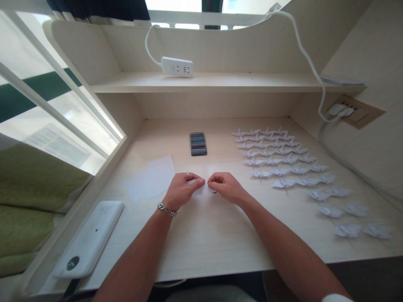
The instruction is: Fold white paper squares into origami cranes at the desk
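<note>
Pale wooden desk (220, 235) is seen, rows of white folded paper cranes (283, 161) at right. Small white paper piece (201, 188) is pinched between left hand (181, 191) and right hand (226, 186), fingertips nearly meeting at centre, equally near.

Bare forearms; silver chain bracelet (166, 209) on left wrist, ring (187, 175) (same hand).
</note>
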The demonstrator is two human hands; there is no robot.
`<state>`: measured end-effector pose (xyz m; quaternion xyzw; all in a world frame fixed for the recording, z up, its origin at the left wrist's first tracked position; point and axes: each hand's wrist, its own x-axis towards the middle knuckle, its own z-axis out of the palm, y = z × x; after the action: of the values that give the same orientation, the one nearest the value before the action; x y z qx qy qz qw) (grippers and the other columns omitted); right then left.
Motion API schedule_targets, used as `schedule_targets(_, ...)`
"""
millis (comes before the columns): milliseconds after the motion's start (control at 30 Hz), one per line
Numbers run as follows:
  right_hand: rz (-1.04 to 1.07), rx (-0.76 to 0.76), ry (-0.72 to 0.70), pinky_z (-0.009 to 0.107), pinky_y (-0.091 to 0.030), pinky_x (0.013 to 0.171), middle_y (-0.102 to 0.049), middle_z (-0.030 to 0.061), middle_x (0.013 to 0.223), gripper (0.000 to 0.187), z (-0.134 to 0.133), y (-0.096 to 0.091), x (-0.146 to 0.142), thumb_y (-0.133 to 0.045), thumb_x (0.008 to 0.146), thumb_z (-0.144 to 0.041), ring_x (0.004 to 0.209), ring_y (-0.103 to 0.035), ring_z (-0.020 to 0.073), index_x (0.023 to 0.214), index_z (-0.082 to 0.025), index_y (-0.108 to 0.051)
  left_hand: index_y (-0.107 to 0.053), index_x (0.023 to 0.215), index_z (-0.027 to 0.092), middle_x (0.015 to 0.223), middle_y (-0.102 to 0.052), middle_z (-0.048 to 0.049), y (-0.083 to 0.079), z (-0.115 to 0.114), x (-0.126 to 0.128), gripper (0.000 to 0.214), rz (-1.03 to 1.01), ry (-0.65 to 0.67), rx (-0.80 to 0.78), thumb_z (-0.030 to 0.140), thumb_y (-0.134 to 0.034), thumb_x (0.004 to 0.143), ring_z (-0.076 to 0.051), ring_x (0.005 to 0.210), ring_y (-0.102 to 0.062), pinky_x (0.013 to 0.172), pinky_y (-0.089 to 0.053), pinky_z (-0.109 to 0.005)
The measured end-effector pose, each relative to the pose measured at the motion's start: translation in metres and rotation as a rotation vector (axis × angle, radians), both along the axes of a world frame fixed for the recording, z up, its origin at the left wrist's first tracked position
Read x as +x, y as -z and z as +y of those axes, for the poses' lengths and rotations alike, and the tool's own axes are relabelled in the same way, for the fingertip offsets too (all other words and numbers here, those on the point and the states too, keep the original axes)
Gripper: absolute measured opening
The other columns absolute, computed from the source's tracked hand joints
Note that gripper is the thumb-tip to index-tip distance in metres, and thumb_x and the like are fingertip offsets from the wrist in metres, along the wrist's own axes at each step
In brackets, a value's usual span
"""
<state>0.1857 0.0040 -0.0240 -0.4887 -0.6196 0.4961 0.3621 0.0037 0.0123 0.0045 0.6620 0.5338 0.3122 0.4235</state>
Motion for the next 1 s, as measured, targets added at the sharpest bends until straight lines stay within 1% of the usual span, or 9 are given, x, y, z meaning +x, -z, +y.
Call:
schedule_targets(200,0.135,-0.109,-0.05,0.026,-0.042,0.057,-0.062,0.0007,0.058,0.008,0.002,-0.007,0.013,-0.058,0.068,-0.02,0.055,-0.054,0.0125,0.064,-0.015,-0.064,-0.073,0.073,0.014,0.063,-0.068,-0.0016,-0.006,0.006,-0.015,0.029,-0.141,-0.185,-0.097,0.041,-0.073,0.066,-0.013,0.056,-0.055,0.054,-0.04,-0.024)
schedule_targets(267,0.155,-0.128,-0.024,0.026,-0.042,0.056,-0.062,0.0009,0.057,0.008,0.004,-0.008,0.018,-0.059,0.068,-0.021,0.054,-0.054,0.0123,0.064,-0.015,-0.063,-0.072,0.074,0.013,0.063,-0.067,-0.0019,-0.008,0.007,-0.021,0.031,-0.175,-0.254,-0.091,0.043,-0.074,0.065,-0.013,0.056,-0.055,0.053,-0.04,-0.024)
schedule_targets(333,0.169,-0.118,0.023,0.026,-0.043,0.056,-0.062,0.0013,0.059,0.009,0.005,-0.009,0.02,-0.061,0.069,-0.022,0.055,-0.054,0.0122,0.066,-0.015,-0.063,-0.072,0.075,0.013,0.065,-0.068,-0.0023,-0.009,0.007,-0.023,0.032,-0.187,-0.276,-0.082,0.043,-0.075,0.064,-0.013,0.057,-0.055,0.053,-0.04,-0.024)
schedule_targets(400,0.169,-0.086,0.058,0.026,-0.043,0.057,-0.064,0.0021,0.063,0.011,0.005,-0.009,0.018,-0.062,0.071,-0.025,0.056,-0.054,0.0124,0.07,-0.015,-0.064,-0.072,0.074,0.013,0.065,-0.068,-0.0026,-0.009,0.006,-0.021,0.031,-0.175,-0.242,-0.085,0.043,-0.074,0.065,-0.014,0.057,-0.056,0.053,-0.04,-0.024)
schedule_targets(500,0.11,-0.022,0.064,0.026,-0.044,0.059,-0.065,0.0031,0.068,0.015,0.002,-0.007,0.01,-0.061,0.075,-0.03,0.061,-0.056,0.0134,0.076,-0.015,-0.065,-0.073,0.073,0.014,0.067,-0.069,-0.0029,-0.005,0.003,-0.013,0.028,-0.128,-0.16,-0.064,0.042,-0.072,0.068,-0.014,0.059,-0.057,0.055,-0.042,-0.024)
schedule_targets(633,0.021,0.058,0.032,0.025,-0.043,0.06,-0.063,0.0011,0.065,0.014,-0.001,-0.004,0.002,-0.06,0.077,-0.029,0.062,-0.056,0.0132,0.076,-0.016,-0.066,-0.074,0.074,0.016,0.071,-0.071,-0.0034,0.001,0.001,-0.004,0.026,-0.095,-0.054,-0.025,0.042,-0.068,0.072,-0.016,0.063,-0.06,0.058,-0.044,-0.025)
schedule_targets(833,0.113,-0.022,0.05,0.026,-0.044,0.059,-0.062,0.0013,0.063,0.014,0.002,0.0,0.006,-0.061,0.075,-0.03,0.06,-0.056,0.0138,0.074,-0.016,-0.064,-0.072,0.074,0.015,0.071,-0.071,-0.0045,0.002,0.004,-0.006,0.027,-0.137,-0.076,-0.043,0.042,-0.067,0.072,-0.016,0.062,-0.059,0.056,-0.044,-0.025)
schedule_targets(900,0.115,-0.012,0.071,0.026,-0.044,0.059,-0.062,0.0013,0.064,0.015,0.002,0.0,0.006,-0.06,0.076,-0.03,0.061,-0.056,0.0137,0.074,-0.016,-0.063,-0.072,0.074,0.015,0.07,-0.071,-0.0045,0.002,0.004,-0.008,0.026,-0.125,-0.011,-0.046,0.041,-0.066,0.073,-0.015,0.062,-0.059,0.056,-0.043,-0.024)
schedule_targets(1000,0.005,0.06,0.052,0.025,-0.042,0.059,-0.062,0.0011,0.067,0.015,-0.001,-0.003,0.003,-0.058,0.078,-0.03,0.062,-0.055,0.0133,0.075,-0.017,-0.063,-0.072,0.072,0.016,0.067,-0.069,-0.0029,0.004,0.003,-0.007,0.024,-0.012,0.143,-0.019,0.039,-0.062,0.075,-0.015,0.06,-0.057,0.055,-0.042,-0.024)
